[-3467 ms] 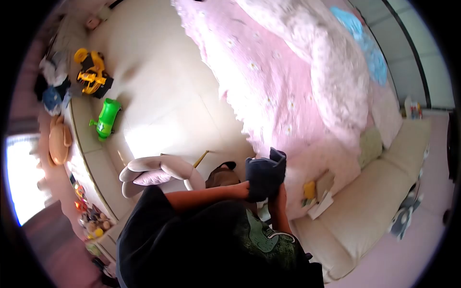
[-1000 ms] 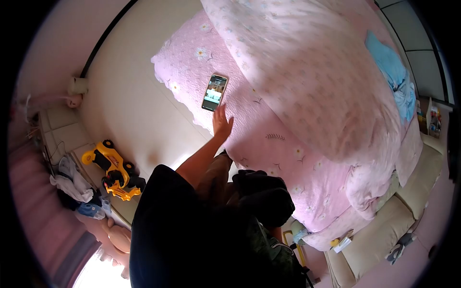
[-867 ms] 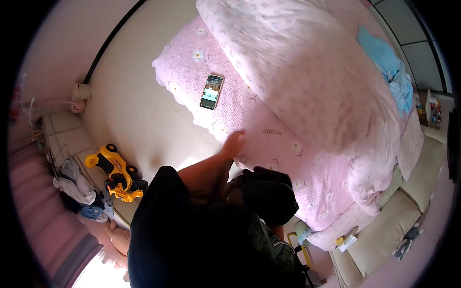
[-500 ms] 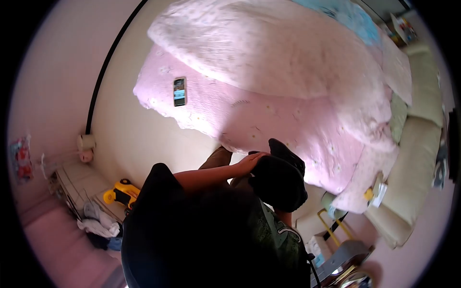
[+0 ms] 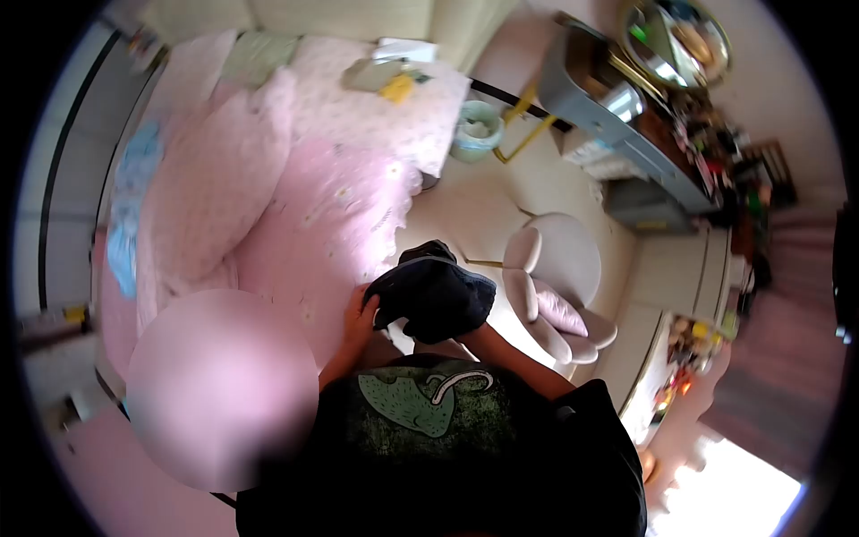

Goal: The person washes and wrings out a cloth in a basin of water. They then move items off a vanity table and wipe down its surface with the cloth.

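Note:
A bundled dark cloth garment (image 5: 438,291) is held in front of my body, above the floor beside the bed. My left hand (image 5: 361,313) grips its left edge, with the thumb and fingers on the fabric. My right hand (image 5: 477,340) reaches under the garment from the right; its fingers are hidden by the cloth. The garment's exact kind cannot be made out. To the left lies the bed (image 5: 335,210) with a pink flowered sheet and a rumpled pale pink quilt (image 5: 201,197).
A grey cushioned chair (image 5: 568,255) with a pink cushion stands right of my hands. Beyond are a bin (image 5: 477,125), a grey dressing table (image 5: 617,116) and low cabinets (image 5: 640,345). A blurred round pale patch covers the lower left.
My view has turned to the right, so the bed now lies on the left and the chair has come into sight. The dark garment stays in front of me, its shape shifted.

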Tool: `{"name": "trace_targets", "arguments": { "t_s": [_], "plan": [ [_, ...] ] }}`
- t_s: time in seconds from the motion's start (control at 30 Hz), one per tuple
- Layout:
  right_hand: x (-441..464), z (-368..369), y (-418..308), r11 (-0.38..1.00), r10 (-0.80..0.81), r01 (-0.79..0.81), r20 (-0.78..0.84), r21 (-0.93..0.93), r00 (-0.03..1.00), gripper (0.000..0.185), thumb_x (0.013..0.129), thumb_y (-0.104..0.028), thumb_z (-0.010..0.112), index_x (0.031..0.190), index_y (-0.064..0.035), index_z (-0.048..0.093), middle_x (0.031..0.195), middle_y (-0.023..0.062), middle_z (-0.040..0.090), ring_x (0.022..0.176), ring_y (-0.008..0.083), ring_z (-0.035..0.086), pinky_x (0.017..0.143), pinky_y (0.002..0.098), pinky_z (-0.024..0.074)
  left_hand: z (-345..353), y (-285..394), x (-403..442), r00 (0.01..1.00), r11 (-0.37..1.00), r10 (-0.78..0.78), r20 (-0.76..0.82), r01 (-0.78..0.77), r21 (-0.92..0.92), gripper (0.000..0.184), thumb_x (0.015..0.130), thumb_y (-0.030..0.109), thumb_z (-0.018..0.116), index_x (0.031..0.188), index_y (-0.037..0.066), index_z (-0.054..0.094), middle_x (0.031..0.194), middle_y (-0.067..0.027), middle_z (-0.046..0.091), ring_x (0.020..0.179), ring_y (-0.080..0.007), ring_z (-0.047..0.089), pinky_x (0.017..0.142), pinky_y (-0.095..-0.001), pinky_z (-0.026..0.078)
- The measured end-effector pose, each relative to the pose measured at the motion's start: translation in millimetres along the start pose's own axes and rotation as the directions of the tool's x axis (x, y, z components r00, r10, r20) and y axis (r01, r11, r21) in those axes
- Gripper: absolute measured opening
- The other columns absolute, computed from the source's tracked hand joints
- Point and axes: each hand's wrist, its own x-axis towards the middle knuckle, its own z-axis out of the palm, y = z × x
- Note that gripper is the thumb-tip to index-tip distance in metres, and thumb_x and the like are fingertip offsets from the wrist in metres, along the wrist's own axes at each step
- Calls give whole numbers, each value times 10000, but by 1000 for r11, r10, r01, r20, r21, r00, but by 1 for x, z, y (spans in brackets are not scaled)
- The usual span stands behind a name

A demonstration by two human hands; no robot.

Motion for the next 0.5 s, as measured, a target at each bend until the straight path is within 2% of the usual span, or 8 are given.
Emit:
{"name": "trace_targets", "arguments": {
  "t_s": [0.03, 0.1, 0.13, 0.2, 0.3, 0.33, 0.43, 0.5],
  "plan": [
    [-5, -12, -4, 1000, -5, 4, -54, -12, 999, 304, 674, 3, 710, 974, -39, 679, 1020, 107, 638, 917, 224, 605, 815, 306, 494, 7, 8, 16, 999, 1000, -1, 49, 0, 25, 263, 933, 145, 532, 1136, -16, 577, 1008, -34, 606, 936, -121, 532, 881, -270, 409],
    [-19, -52, -25, 858, -33, -44, -140, -512, 990, 414, 703, -14, 700, 1108, -56, 626, 1151, 92, 595, 1024, 226, 567, 885, 307, 465, 35, 26, 44, 984, 991, 13, 179, -37, 132, 225, 949, 175, 527, 1069, -5, 591, 902, -6, 586, 854, -90, 514, 802, -247, 425],
    [-24, -63, -26, 851, -41, -57, -174, -522, 984, 414, 703, -14, 700, 1108, -56, 626, 1151, 92, 595, 1024, 226, 567, 885, 307, 465, 46, 23, 58, 973, 998, -45, 226, 33, 56, 212, 941, 166, 542, 1053, -5, 600, 883, -2, 581, 839, -81, 499, 773, -238, 416],
    [-34, -80, -23, 993, 114, -82, -500, 86, 858, 396, 771, -87, 651, 1158, -59, 575, 1164, 88, 581, 1050, 223, 550, 921, 321, 446, 71, 34, 86, 940, 993, -58, 335, 21, 114, 224, 942, 174, 544, 1065, -6, 597, 887, 1, 585, 844, -80, 502, 780, -239, 418],
    [-44, -100, -13, 526, 529, 303, -585, 795, 615, 392, 872, -197, 577, 1232, -64, 498, 1184, 81, 561, 1090, 218, 525, 975, 343, 417, 112, 49, 126, 863, 991, -95, 496, 33, 133, 247, 951, 193, 535, 1080, -9, 591, 900, 6, 590, 856, -74, 507, 797, -237, 420],
    [-42, -113, -11, 245, 653, 464, -498, 851, 570, 398, 906, -233, 553, 1257, -65, 472, 1190, 79, 554, 1103, 216, 516, 993, 350, 408, 129, 57, 140, 822, 993, -108, 559, 65, 96, 257, 960, 205, 524, 1083, -12, 588, 908, 9, 591, 863, -70, 509, 805, -235, 419],
    [-32, -156, -2, 464, 470, 573, -736, 675, 487, 356, 940, -294, 500, 1216, -69, 492, 1182, 86, 549, 1115, 220, 509, 1017, 368, 392, 170, 75, 185, 724, 993, -122, 679, 93, 79, 260, 973, 201, 503, 1106, -8, 579, 946, 14, 594, 881, -60, 511, 815, -227, 417],
    [-32, -189, 27, 423, 386, 629, -758, 652, 526, 308, 936, -279, 503, 1177, -87, 508, 1178, 82, 540, 1125, 224, 501, 1023, 370, 382, 193, 83, 224, 613, 988, -121, 781, 148, 37, 260, 974, 200, 501, 1119, -2, 578, 973, 20, 592, 892, -59, 514, 820, -228, 420]
  ]
}}
